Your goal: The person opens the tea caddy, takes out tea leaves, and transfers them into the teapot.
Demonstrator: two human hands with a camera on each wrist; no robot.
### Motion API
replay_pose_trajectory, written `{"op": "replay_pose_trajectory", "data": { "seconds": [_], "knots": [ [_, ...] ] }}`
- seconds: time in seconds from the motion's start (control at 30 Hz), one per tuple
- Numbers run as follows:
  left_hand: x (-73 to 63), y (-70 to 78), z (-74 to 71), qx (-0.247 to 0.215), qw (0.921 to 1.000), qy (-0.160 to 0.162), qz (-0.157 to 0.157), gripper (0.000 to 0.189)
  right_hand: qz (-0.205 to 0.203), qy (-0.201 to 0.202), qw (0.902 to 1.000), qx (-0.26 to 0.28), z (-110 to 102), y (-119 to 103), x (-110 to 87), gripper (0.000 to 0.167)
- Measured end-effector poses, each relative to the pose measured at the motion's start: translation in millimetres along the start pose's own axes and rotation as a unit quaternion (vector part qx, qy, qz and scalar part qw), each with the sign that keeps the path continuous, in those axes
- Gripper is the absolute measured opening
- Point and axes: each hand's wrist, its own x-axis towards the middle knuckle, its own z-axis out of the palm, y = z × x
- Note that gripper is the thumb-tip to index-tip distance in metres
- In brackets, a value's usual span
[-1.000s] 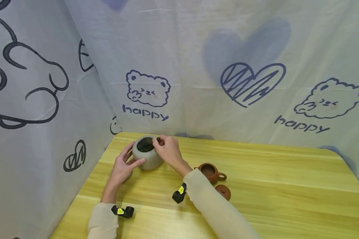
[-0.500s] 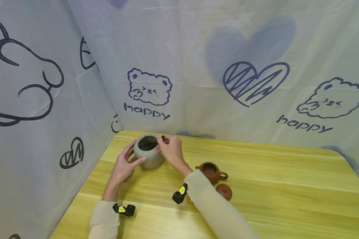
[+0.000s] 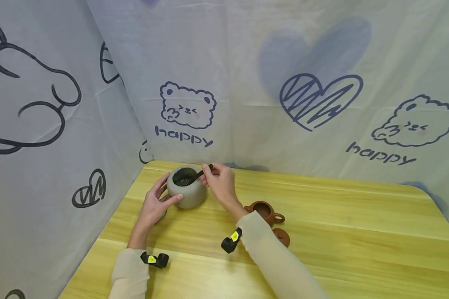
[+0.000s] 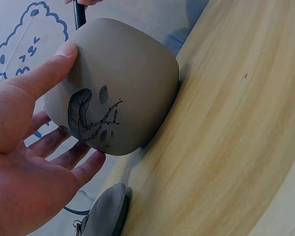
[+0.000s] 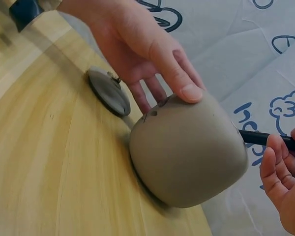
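Observation:
A round grey ceramic jar (image 3: pixel 188 197) with a painted lotus-like motif has its base close against the wooden table. Dark green tea leaves (image 3: pixel 182 182) show inside its mouth. My left hand (image 3: pixel 154 206) grips the jar from the left, thumb on the near side, fingers around the far side. At the jar's right rim my right hand (image 3: pixel 221 185) pinches a dark slim-handled utensil (image 3: pixel 201 173) between thumb and fingers. The utensil slants down into the mouth, its lower end hidden among the leaves. In the right wrist view its handle (image 5: pixel 255 137) sticks out past the rim.
A grey lid (image 5: pixel 109 91) with a small knob lies on the table (image 3: pixel 344 249) beside my left hand. Right of the jar stands a brown clay teapot (image 3: pixel 272 209) without its lid; that teapot lid (image 3: pixel 282 236) lies in front, partly behind my right sleeve. Printed cloth (image 3: pixel 247 137) hangs behind.
My right hand has moved up and right from the jar's mouth, and more of the utensil's handle shows. My left hand keeps its hold on the jar. The head view has shifted slightly.

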Motion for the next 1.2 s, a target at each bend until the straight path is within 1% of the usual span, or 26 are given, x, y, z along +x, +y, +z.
{"op": "replay_pose_trajectory", "data": {
  "seconds": [0.1, 0.17, 0.2, 0.3, 0.53, 0.73, 0.87, 1.0, 1.2],
  "knots": [
    [0.4, 0.3, -0.2, 0.002, 1.0000, -0.002, -0.002, 0.088, -0.001, 0.002, 1.0000, 0.006, -1.7, 0.6, 0.0, 0.027],
    [0.7, -0.2, -0.5, 0.000, 1.0000, -0.003, -0.002, 0.088, 0.003, 0.003, 0.9999, 0.011, -2.7, 1.1, 0.1, 0.028],
    [1.1, -2.8, -0.9, 0.001, 1.0000, -0.002, 0.001, 0.088, 0.005, 0.005, 0.9999, 0.015, -3.1, 1.4, 0.3, 0.028],
    [1.5, -2.1, -0.9, 0.001, 1.0000, -0.001, 0.000, 0.088, 0.013, 0.012, 0.9994, 0.031, -5.8, -0.1, 1.5, 0.029],
    [3.3, -0.2, -1.9, 0.002, 1.0000, 0.001, -0.007, 0.089, 0.032, 0.030, 0.9975, 0.055, -12.7, -7.9, 5.8, 0.030],
    [4.2, 1.6, -2.3, 0.007, 1.0000, -0.002, -0.004, 0.088, 0.041, 0.037, 0.9962, 0.067, -21.4, -15.1, 8.0, 0.030],
    [3.1, 4.1, -1.9, 0.010, 0.9999, -0.004, -0.002, 0.089, 0.038, 0.038, 0.9960, 0.071, -29.6, -23.0, 6.5, 0.030],
    [1.8, 5.7, -1.8, 0.009, 0.9999, -0.004, -0.002, 0.088, 0.024, 0.035, 0.9968, 0.068, -39.1, -29.1, 3.9, 0.030],
    [1.1, 5.7, -1.6, 0.007, 0.9999, -0.007, -0.005, 0.088, 0.010, 0.037, 0.9972, 0.064, -57.5, -34.8, -2.0, 0.034]
  ]
}}
